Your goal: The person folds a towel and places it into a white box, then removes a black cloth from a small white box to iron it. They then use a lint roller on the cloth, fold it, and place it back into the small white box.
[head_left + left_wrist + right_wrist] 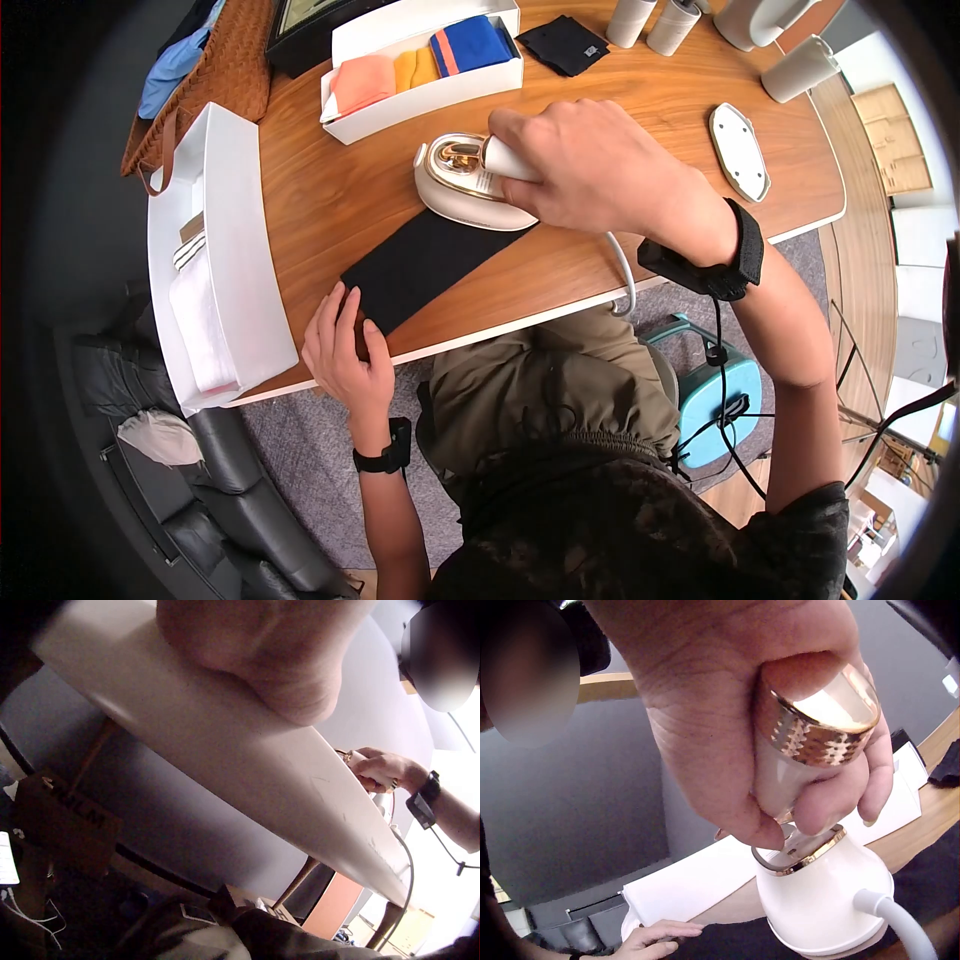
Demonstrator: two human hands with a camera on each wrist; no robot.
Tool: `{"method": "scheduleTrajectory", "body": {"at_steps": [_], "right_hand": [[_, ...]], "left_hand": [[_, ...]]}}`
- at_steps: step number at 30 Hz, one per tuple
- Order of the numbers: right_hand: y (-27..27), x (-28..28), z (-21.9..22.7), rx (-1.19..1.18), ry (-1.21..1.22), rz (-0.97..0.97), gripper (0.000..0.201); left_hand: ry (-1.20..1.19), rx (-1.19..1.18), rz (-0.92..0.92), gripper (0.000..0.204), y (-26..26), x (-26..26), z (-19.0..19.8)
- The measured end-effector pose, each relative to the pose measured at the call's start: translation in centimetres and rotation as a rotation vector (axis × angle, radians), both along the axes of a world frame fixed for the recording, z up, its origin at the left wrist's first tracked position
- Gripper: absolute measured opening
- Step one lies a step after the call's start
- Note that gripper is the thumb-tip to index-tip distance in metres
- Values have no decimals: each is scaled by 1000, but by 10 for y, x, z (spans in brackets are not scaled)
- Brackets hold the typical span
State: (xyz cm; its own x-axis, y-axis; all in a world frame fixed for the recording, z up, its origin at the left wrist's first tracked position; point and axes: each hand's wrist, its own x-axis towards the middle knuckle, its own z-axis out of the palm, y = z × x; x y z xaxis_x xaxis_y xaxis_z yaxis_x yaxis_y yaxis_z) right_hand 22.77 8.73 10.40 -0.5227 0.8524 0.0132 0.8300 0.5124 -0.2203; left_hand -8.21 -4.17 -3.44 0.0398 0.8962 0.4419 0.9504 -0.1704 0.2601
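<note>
A long strip of folded black cloth (425, 262) lies flat and slanted on the wooden table. On its far right end sits a white iron (455, 195) with gold trim and a grey cord. My right hand (595, 165) grips the iron's handle (795, 769), fingers and thumb curled round it in the right wrist view. At the cloth's near left end rests my left hand (348, 350), its fingers spread and loosely straight. The heel of that hand (262, 667) lies over the white table edge in the left wrist view, which hides its fingers.
A white box (425, 115) with folded orange, yellow and blue cloths stands at the back. Another white box (240, 260) with white cloth is on the left. Folded black cloth (563, 46), rolls (672, 28) and a white oval plate (738, 152) lie toward the back and right.
</note>
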Motion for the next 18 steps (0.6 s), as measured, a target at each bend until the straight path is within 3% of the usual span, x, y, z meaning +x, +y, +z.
{"method": "scheduleTrajectory", "body": {"at_steps": [18], "right_hand": [[5, -2, 0, -14, 0, -37, 29]], "left_hand": [[0, 4, 3, 37, 0, 0, 0]]}}
